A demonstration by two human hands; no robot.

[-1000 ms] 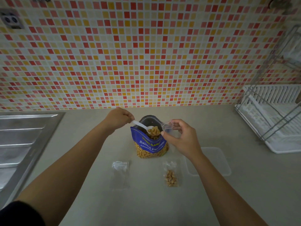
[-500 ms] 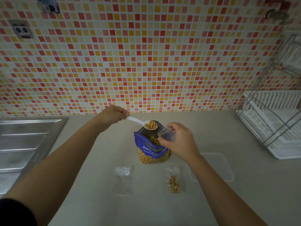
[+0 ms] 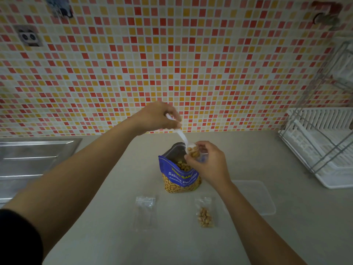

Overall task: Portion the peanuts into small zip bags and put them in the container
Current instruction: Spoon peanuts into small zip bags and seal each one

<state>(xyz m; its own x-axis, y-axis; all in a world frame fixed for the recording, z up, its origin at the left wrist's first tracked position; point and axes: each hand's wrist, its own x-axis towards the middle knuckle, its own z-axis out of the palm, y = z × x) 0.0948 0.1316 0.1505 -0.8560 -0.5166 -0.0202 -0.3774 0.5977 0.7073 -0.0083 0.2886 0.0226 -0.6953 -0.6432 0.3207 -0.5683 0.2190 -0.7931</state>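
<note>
Head view: your left hand [image 3: 160, 117] grips the white spoon [image 3: 182, 137] high on its handle, tipping the bowl into the small zip bag [image 3: 201, 158]. Your right hand [image 3: 208, 161] pinches that bag open just over the peanut pouch [image 3: 179, 176]. It is thin, limp and slippery, so hold it by the stiffer zip rim. The clear container [image 3: 257, 199] sits on the counter [image 3: 191, 245] right of that wrist.
</note>
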